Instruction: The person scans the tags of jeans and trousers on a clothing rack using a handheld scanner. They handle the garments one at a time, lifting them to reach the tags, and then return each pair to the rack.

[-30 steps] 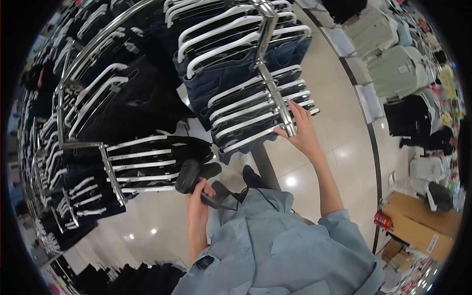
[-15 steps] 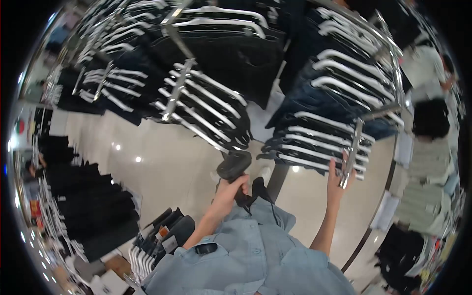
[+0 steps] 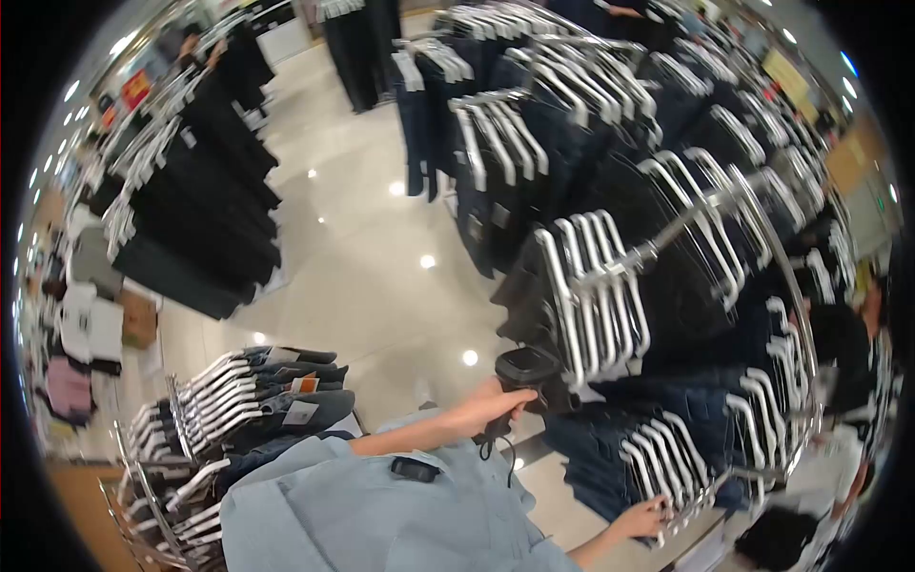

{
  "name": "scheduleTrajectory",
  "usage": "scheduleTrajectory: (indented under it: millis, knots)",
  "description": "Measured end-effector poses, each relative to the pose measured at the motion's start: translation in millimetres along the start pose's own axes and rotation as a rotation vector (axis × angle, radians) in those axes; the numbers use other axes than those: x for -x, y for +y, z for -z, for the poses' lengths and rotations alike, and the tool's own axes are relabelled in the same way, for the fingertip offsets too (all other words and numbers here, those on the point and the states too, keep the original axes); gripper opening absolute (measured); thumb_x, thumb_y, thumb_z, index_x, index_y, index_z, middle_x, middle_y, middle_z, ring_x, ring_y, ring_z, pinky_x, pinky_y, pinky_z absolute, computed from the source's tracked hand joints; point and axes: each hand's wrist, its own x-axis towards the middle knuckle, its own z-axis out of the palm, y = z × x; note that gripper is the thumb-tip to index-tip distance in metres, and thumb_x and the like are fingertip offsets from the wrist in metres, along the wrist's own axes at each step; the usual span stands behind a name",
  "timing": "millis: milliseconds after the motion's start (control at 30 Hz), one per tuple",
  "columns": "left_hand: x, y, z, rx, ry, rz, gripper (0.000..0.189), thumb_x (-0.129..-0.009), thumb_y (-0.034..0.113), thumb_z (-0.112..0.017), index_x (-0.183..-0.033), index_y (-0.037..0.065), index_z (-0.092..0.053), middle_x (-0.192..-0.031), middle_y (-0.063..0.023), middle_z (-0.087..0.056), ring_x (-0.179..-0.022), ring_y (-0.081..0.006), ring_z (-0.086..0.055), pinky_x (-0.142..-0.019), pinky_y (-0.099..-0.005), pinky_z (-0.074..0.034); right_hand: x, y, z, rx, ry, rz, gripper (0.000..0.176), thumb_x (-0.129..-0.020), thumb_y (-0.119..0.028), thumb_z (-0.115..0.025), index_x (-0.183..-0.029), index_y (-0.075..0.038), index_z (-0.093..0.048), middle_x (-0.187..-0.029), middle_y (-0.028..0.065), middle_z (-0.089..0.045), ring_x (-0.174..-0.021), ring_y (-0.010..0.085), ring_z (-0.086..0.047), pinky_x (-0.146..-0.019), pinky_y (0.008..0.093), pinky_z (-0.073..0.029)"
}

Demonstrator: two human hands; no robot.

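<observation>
My left hand (image 3: 498, 408) is closed around the grip of a black handheld scanner-like device (image 3: 529, 366), with a thin strap dangling below. The device's head is near dark trousers on white hangers (image 3: 599, 296) hung from a chrome arm. Lower right, my right hand (image 3: 637, 520) reaches to the end of another chrome arm (image 3: 701, 498). Its slightly blurred fingers appear curled on the lower end of the front white hanger (image 3: 640, 472), close to the arm. Dark blue jeans (image 3: 586, 443) hang from those hangers.
A curved chrome rack (image 3: 805, 353) carries more trousers on the right. Black trousers (image 3: 205, 224) hang along the left aisle, and another rack with folded-over jeans (image 3: 305, 386) is close on my left. Shiny tiled floor (image 3: 367, 257) runs between. A person in a pale top (image 3: 824, 477) is at right.
My view has swung left, so the racks appear further right and rotated. The device stays in my left hand, near the black trousers. My right hand remains by the jeans rack's arm end.
</observation>
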Motion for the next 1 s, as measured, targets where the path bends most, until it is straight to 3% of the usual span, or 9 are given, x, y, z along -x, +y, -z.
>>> scheduleTrajectory:
  millis: [100, 167, 233, 300, 333, 500, 633, 833, 1000]
  knots:
    - [2.7, 3.1, 44.9, 0.03, 0.032, -0.041, 0.024, -0.098, 0.024, -0.067, -0.08, 0.008, -0.061, -0.072, 0.0017, -0.056, -0.066, -0.009, -0.055, -0.063, -0.0268, -0.046, 20.5, 14.0, -35.9, 0.108, 0.368, 0.189, 0.069, -0.098, -0.054, -0.062, -0.119, 0.011, -0.065, -0.118, 0.0313, -0.065, -0.101, 0.0457, -0.065, -0.087, 0.0533, -0.053]
    - [7.2, 6.6, 73.3, 0.093, 0.036, -0.101, 0.026, -0.098, 0.024, -0.067, -0.078, 0.008, -0.061, -0.07, 0.0016, -0.055, -0.066, -0.0094, -0.056, -0.063, -0.0275, -0.045, 44.3, -26.3, 17.0, 0.075, 0.463, 0.335, 0.082, -0.09, -0.068, -0.063, -0.1, 0.013, -0.055, -0.087, 0.0275, -0.058, -0.075, 0.0442, -0.06, -0.067, 0.0519, -0.049]
    - [24.9, 21.6, 94.5, 0.156, 0.05, -0.096, 0.026, -0.097, 0.024, -0.067, -0.079, 0.008, -0.061, -0.07, 0.0013, -0.056, -0.066, -0.0098, -0.056, -0.063, -0.0278, -0.045, 58.1, -44.4, 23.0, -0.038, 0.338, 0.295, 0.089, -0.09, -0.066, -0.064, -0.108, 0.02, -0.054, -0.095, 0.0349, -0.06, -0.081, 0.0497, -0.062, -0.072, 0.0563, -0.052]
    - [33.1, 24.7, 120.3, 0.201, 0.06, -0.1, 0.024, -0.096, 0.026, -0.07, -0.081, 0.008, -0.062, -0.07, 0.0011, -0.056, -0.066, -0.01, -0.056, -0.063, -0.0275, -0.046, 68.3, -57.9, 26.4, -0.116, 0.223, 0.459, 0.08, -0.084, -0.07, -0.068, -0.084, 0.009, -0.06, -0.084, 0.029, -0.062, -0.07, 0.046, -0.064, -0.059, 0.0539, -0.055]
    - [36.9, 27.5, 131.7, 0.231, 0.082, -0.113, 0.024, -0.095, 0.026, -0.07, -0.083, 0.008, -0.062, -0.07, 0.0009, -0.057, -0.066, -0.0102, -0.057, -0.063, -0.0275, -0.047, 55.8, -58.6, 5.2, 0.009, -0.169, 0.382, 0.073, -0.094, -0.057, -0.065, -0.116, 0.013, -0.064, -0.117, 0.0317, -0.065, -0.102, 0.0464, -0.065, -0.088, 0.0549, -0.052]
    - [47.8, 33.8, 184.3, 0.227, 0.187, -0.124, 0.02, -0.094, 0.023, -0.071, -0.09, 0.005, -0.065, -0.073, -0.0009, -0.059, -0.067, -0.0103, -0.057, -0.063, -0.0281, -0.048, 94.1, -170.6, 75.7, -0.353, -0.48, 0.537, 0.075, -0.092, -0.044, -0.072, -0.134, 0.016, -0.052, -0.131, 0.0389, -0.055, -0.125, 0.0515, -0.052, -0.11, 0.0516, -0.041]
    - [64.3, 41.1, 211.7, 0.343, 0.186, -0.203, 0.018, -0.095, 0.021, -0.069, -0.09, 0.004, -0.065, -0.073, -0.001, -0.06, -0.067, -0.0104, -0.057, -0.063, -0.0282, -0.048, 105.4, -228.2, 137.7, -0.349, -0.763, 0.566, 0.08, -0.092, -0.045, -0.07, -0.147, 0.007, -0.044, -0.148, 0.0332, -0.044, -0.138, 0.0481, -0.042, -0.114, 0.0521, -0.038]
    - [81.4, 37.3, 235.4, 0.481, 0.259, -0.346, 0.024, -0.094, 0.023, -0.068, -0.077, 0.008, -0.061, -0.067, -0.0007, -0.059, -0.063, -0.0089, -0.056, -0.06, -0.0268, -0.043, 118.7, -315.8, 178.8, -0.335, -0.861, 0.875, 0.079, -0.092, -0.043, -0.07, -0.151, 0.001, -0.043, -0.147, 0.03, -0.046, -0.136, 0.0458, -0.045, -0.111, 0.0489, -0.041]
    - [98.7, 37.2, 268.0, 0.513, 0.354, -0.38, 0.018, -0.097, 0.022, -0.069, -0.088, 0.006, -0.065, -0.071, -0.0009, -0.06, -0.067, -0.011, -0.058, -0.065, -0.0285, -0.047, 138.7, -391.0, 189.8, -0.426, -0.783, 1.074, 0.071, -0.093, -0.039, -0.07, -0.15, -0.002, -0.046, -0.149, 0.0287, -0.044, -0.138, 0.0444, -0.044, -0.113, 0.0475, -0.039]
